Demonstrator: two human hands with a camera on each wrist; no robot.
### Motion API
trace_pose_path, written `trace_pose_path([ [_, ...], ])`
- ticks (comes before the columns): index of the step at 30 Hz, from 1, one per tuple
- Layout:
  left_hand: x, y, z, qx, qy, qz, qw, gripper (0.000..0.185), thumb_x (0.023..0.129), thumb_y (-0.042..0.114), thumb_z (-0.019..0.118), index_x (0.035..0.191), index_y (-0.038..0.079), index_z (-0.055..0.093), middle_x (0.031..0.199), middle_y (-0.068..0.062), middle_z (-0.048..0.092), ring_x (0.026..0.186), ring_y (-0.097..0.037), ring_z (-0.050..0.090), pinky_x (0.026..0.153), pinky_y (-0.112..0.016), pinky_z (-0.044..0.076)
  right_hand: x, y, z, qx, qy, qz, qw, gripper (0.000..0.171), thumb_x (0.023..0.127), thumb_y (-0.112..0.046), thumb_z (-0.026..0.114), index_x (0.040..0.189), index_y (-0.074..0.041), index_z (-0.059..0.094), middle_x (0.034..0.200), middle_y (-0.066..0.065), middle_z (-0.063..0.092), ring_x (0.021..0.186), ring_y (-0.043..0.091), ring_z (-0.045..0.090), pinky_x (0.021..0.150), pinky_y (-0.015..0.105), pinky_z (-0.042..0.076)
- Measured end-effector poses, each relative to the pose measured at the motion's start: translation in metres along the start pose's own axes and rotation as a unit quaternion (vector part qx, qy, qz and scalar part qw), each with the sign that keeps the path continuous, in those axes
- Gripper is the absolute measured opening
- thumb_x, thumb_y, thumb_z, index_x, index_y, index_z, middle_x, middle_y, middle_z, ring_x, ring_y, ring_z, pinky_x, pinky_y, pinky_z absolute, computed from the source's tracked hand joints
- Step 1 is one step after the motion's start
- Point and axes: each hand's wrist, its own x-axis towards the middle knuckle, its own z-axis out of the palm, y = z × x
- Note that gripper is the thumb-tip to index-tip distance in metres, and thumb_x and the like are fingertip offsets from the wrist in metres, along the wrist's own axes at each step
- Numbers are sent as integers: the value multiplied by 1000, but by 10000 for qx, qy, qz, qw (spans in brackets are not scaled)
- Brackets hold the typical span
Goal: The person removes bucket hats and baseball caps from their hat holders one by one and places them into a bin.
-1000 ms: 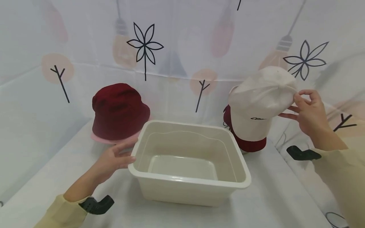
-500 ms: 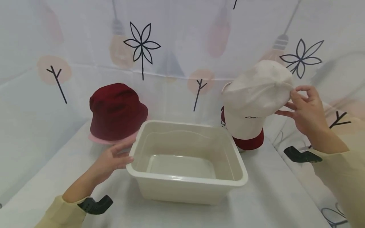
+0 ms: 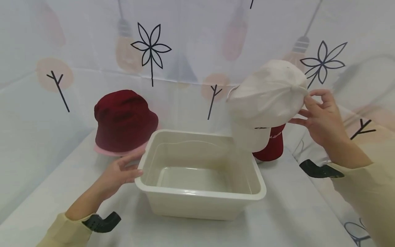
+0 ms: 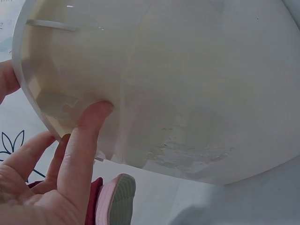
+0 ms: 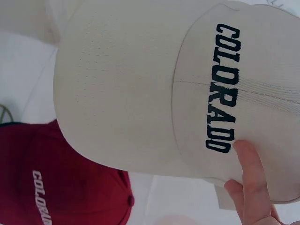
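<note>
White cap (image 3: 265, 99) is being pinched at its back edge by the right hand (image 3: 321, 116), raised over the beige tub's (image 3: 200, 202) far right corner. Tub's left wall is being touched by the left hand's (image 3: 118, 173) straight fingers (image 4: 89, 136). Nothing is seen inside the tub.

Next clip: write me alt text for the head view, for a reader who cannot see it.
A right hand pinches a cream baseball cap and holds it above the back right corner of a cream plastic tub, while the left hand rests open against the tub's left side. A dark red cap and a dark red bucket hat sit behind.
</note>
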Motion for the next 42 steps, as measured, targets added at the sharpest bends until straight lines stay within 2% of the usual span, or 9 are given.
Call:
trace_pose_path([
  [7, 1, -2, -1, 73, 75, -51, 9999, 66, 85, 8, 65, 143, 0, 33, 142, -19, 37, 107, -11, 58, 81, -36, 50, -4, 2, 18, 242, -386, -240, 9987, 24, 90, -14, 60, 109, -13, 43, 115, 8, 48, 85, 22, 65, 62, 35, 55],
  [11, 0, -2, -1, 107, 116, -121, 9998, 67, 84, 8, 66, 142, -1, 33, 141, -21, 37, 106, -10, 58, 81, -36, 49, -6, 5, 27, 250, -514, -232, 9981, 21, 92, -13, 57, 109, -13, 44, 115, 8, 47, 83, 22, 64, 64, 34, 55],
  [20, -4, -3, -2, 158, 111, -136, 9997, 68, 84, 8, 66, 143, 0, 32, 141, -22, 37, 106, -8, 58, 80, -35, 49, -10, 21, 45, 529, -1340, -255, 9892, 13, 96, -8, 48, 108, -13, 44, 101, 9, 61, 85, 24, 66, 67, 37, 54],
  [30, -3, -2, -2, 266, 136, -230, 9993, 69, 84, 10, 67, 144, 3, 32, 142, -22, 36, 108, -15, 58, 79, -37, 50, -12, 40, 65, 145, -1846, -390, 9819, 11, 99, -7, 40, 104, -15, 47, 101, 4, 59, 82, 19, 64, 67, 33, 54],
  [37, -1, -4, -2, 88, -12, -55, 9999, 66, 86, 7, 64, 144, 4, 32, 139, -9, 44, 106, -13, 59, 80, -37, 50, -11, 52, 77, -44, -1949, -344, 9802, 11, 99, -9, 40, 103, -17, 47, 101, 4, 56, 82, 17, 63, 69, 33, 54],
  [42, -1, -3, -3, 85, -70, 34, 9999, 65, 87, 7, 62, 144, 5, 32, 139, -7, 44, 106, -14, 59, 80, -37, 51, -9, 63, 82, -98, -2140, -363, 9761, 12, 99, -10, 39, 103, -18, 47, 99, 4, 55, 81, 17, 62, 68, 34, 54],
])
